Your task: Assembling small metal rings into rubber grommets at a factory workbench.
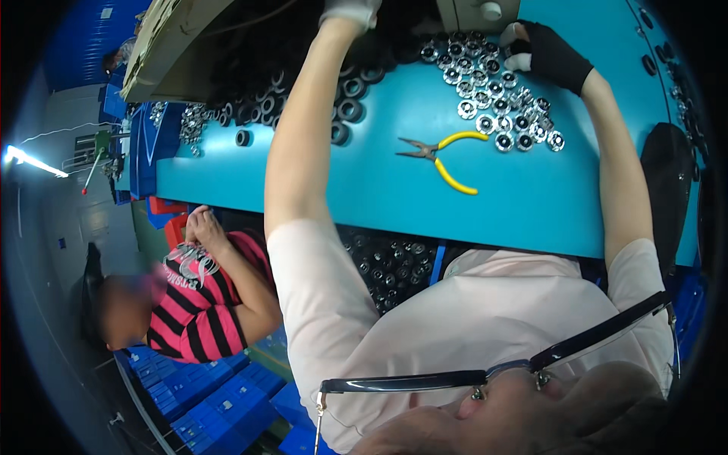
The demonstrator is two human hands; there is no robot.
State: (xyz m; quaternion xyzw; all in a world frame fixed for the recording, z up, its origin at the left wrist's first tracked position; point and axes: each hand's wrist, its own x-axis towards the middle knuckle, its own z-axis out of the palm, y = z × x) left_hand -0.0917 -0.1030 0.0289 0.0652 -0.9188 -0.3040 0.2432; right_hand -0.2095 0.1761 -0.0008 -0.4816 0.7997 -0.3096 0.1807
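My left hand point(353, 10), in a pale glove, reaches to the top edge over a heap of black rings point(350, 110); its fingers are mostly cut off. Beside a machine's pale housing, my right hand point(544, 57) wears a dark glove with light fingertips. Its fingers curl inward at the upper right edge of a pile of shiny round metal parts with dark centres point(479, 78). Whatever those fingers hold, if anything, I cannot make out. Pliers with yellow handles point(440, 155) lie on the blue-green tabletop point(379, 197), below the metal parts, their jaws pointing left.
A beige machine housing point(478, 14) borders the table's far side. Below the near edge sits a bin of dark round parts point(390, 269). Another person in a striped shirt point(212, 303) sits at left, near stacked blue crates point(220, 413). More rings lie along the right side.
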